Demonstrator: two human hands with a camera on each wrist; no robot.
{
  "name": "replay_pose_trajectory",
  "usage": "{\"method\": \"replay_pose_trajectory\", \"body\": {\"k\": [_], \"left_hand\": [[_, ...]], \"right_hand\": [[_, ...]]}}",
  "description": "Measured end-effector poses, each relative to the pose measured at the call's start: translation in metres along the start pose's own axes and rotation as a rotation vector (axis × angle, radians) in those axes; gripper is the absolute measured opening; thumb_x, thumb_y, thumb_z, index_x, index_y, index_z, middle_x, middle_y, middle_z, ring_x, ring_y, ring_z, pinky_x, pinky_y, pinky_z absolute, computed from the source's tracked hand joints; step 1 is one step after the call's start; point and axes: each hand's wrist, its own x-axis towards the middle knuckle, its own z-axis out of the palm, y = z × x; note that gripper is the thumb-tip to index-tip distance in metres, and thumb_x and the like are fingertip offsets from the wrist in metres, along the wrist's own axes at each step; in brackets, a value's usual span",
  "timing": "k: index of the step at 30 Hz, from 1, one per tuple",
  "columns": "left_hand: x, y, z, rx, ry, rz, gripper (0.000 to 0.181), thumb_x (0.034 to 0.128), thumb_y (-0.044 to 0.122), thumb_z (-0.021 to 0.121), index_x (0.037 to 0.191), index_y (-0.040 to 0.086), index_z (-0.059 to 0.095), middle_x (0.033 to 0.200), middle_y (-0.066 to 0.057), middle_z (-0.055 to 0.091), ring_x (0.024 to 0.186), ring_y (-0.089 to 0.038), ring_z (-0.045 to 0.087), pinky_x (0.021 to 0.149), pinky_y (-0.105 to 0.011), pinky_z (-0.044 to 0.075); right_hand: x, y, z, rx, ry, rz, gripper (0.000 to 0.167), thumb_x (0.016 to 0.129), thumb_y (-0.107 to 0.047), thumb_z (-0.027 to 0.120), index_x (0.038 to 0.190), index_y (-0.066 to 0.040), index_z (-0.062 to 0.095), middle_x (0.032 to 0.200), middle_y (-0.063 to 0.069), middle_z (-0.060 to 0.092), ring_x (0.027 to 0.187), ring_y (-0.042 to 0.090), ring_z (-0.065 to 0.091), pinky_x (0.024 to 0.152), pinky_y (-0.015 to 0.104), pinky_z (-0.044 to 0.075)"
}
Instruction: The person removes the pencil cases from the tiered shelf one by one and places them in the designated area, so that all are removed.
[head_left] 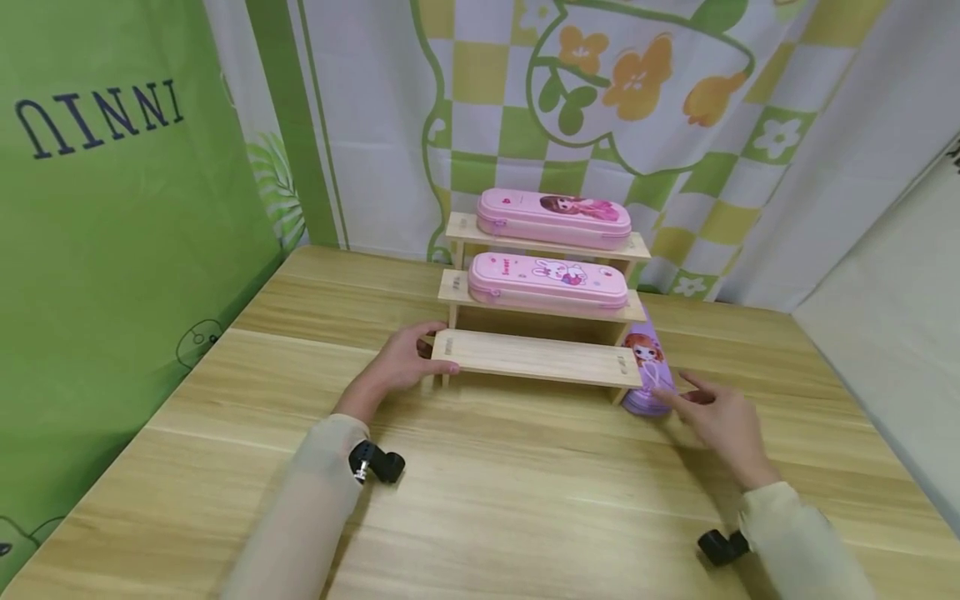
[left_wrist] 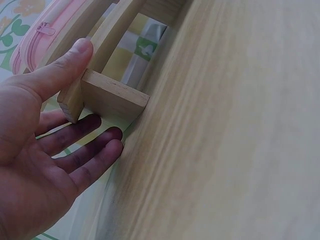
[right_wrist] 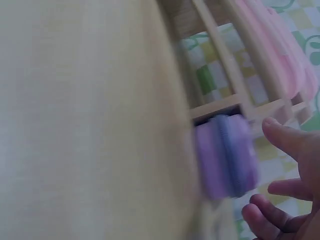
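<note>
A three-step wooden display shelf [head_left: 536, 357] stands on the table. My left hand [head_left: 401, 360] grips the left end of its lowest board, thumb on the front edge and fingers around the end; the left wrist view shows this hand [left_wrist: 45, 135] close up. A purple pencil case [head_left: 647, 367] with a doll picture lies against the shelf's right side. Beside it is my right hand [head_left: 723, 421], fingers apart. In the right wrist view, a gap shows between the right hand [right_wrist: 295, 185] and the purple case [right_wrist: 225, 157].
A pink pencil case with a doll [head_left: 553, 218] lies on the top step, and a pink one with a rabbit [head_left: 547, 281] on the middle step. Behind the wooden table [head_left: 480, 500] hangs a patterned curtain [head_left: 495, 100]; a green cover [head_left: 127, 233] stands on the left.
</note>
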Motion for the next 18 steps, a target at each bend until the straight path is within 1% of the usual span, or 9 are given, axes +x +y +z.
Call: {"method": "replay_pose_trajectory", "body": {"k": [3,5,7,8,10,13,14,16,18], "left_hand": [[0.0,0.0,0.0,-0.005,0.001,-0.002,0.08,0.0828,0.026,0.085,0.15,0.007,0.046,0.126,-0.018,0.064,0.111,-0.032,0.063,0.086,-0.038,0.054],[-0.001,-0.001,-0.001,-0.005,0.003,-0.002,0.08,0.083,0.025,0.085,0.15,0.007,0.046,0.126,-0.019,0.064,0.11,-0.032,0.063,0.085,-0.038,0.054],[-0.001,-0.003,-0.002,-0.005,0.005,-0.003,0.079,0.0832,0.025,0.085,0.15,0.006,0.046,0.126,-0.019,0.064,0.11,-0.031,0.063,0.085,-0.037,0.054],[-0.001,-0.003,-0.003,-0.004,0.007,-0.005,0.079,0.0832,0.025,0.085,0.15,0.006,0.046,0.126,-0.019,0.064,0.11,-0.031,0.063,0.084,-0.037,0.054],[-0.001,-0.003,-0.003,0.001,0.008,-0.003,0.079,0.0834,0.025,0.085,0.15,0.006,0.046,0.125,-0.019,0.064,0.11,-0.031,0.063,0.084,-0.036,0.054],[-0.001,-0.001,-0.003,0.004,0.004,0.001,0.079,0.0834,0.026,0.085,0.15,0.007,0.046,0.125,-0.019,0.065,0.11,-0.031,0.064,0.084,-0.037,0.055],[-0.001,0.0,-0.003,0.003,0.004,0.002,0.079,0.0834,0.026,0.085,0.15,0.007,0.046,0.125,-0.019,0.065,0.11,-0.031,0.063,0.084,-0.037,0.055],[-0.002,0.001,-0.002,-0.001,0.002,0.006,0.079,0.0831,0.025,0.085,0.15,0.008,0.047,0.126,-0.019,0.064,0.11,-0.031,0.063,0.084,-0.036,0.054],[-0.002,0.001,-0.001,-0.004,0.003,0.008,0.079,0.0826,0.025,0.085,0.149,0.008,0.047,0.126,-0.018,0.064,0.109,-0.031,0.063,0.083,-0.036,0.054]], "right_hand": [[0.009,-0.013,-0.01,0.044,0.033,-0.006,0.078,0.089,-0.059,0.069,0.145,-0.006,0.054,0.112,0.021,0.073,0.08,0.006,0.061,0.064,0.022,0.046],[0.017,-0.026,-0.013,0.094,0.06,-0.025,0.078,0.089,-0.059,0.07,0.146,-0.009,0.054,0.114,0.02,0.072,0.08,-0.002,0.058,0.065,0.017,0.046],[0.026,-0.04,-0.014,0.145,0.081,-0.049,0.076,0.089,-0.058,0.07,0.147,-0.012,0.053,0.117,0.018,0.07,0.081,-0.008,0.056,0.066,0.014,0.046],[0.032,-0.048,-0.014,0.175,0.091,-0.066,0.075,0.089,-0.056,0.071,0.147,-0.012,0.053,0.118,0.017,0.069,0.082,-0.008,0.056,0.068,0.012,0.046],[0.043,-0.062,-0.011,0.231,0.105,-0.106,0.074,0.089,-0.053,0.072,0.148,-0.012,0.052,0.122,0.018,0.067,0.089,-0.005,0.059,0.074,0.01,0.046],[0.058,-0.079,-0.006,0.289,0.112,-0.152,0.076,0.089,-0.048,0.075,0.149,-0.01,0.05,0.13,0.017,0.064,0.105,0.011,0.062,0.085,0.011,0.046],[0.063,-0.085,-0.005,0.308,0.113,-0.166,0.076,0.088,-0.046,0.076,0.149,-0.009,0.05,0.133,0.017,0.063,0.11,0.017,0.062,0.089,0.014,0.047],[0.071,-0.094,-0.002,0.331,0.093,-0.175,0.079,0.087,-0.046,0.078,0.15,-0.009,0.048,0.138,0.016,0.061,0.117,0.024,0.06,0.092,0.016,0.047],[0.078,-0.101,0.001,0.353,0.063,-0.18,0.081,0.086,-0.046,0.078,0.152,-0.011,0.046,0.141,0.014,0.059,0.118,0.024,0.06,0.091,0.014,0.048]]}}
